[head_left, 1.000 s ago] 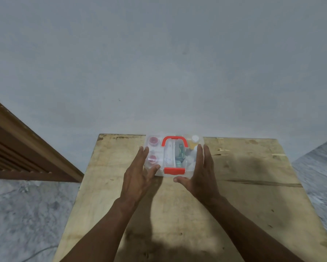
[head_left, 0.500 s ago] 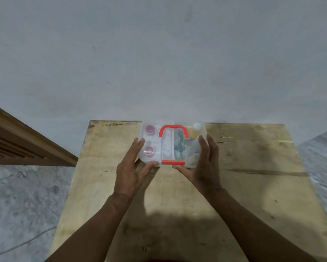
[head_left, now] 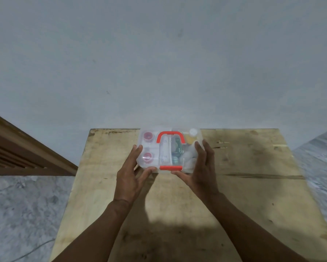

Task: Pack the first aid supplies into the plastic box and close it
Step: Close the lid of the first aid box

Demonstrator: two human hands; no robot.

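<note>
Left of centre, the left grip (head_left: 129,178) clamps the plastic box (head_left: 151,146) at its left side and near corner, fingers along the wall and thumb on the near edge. The box is at centre frame, over the far edge of the tabletop (head_left: 244,186) and close to the wall (head_left: 158,53). Supplies show through the lid and the red latch (head_left: 170,168) lies flat, so packing and closing appear complete. The right grip (head_left: 202,173) clamps the right side likewise. Room for movement lies right and toward the lower frame, with none beyond the far edge.
</note>
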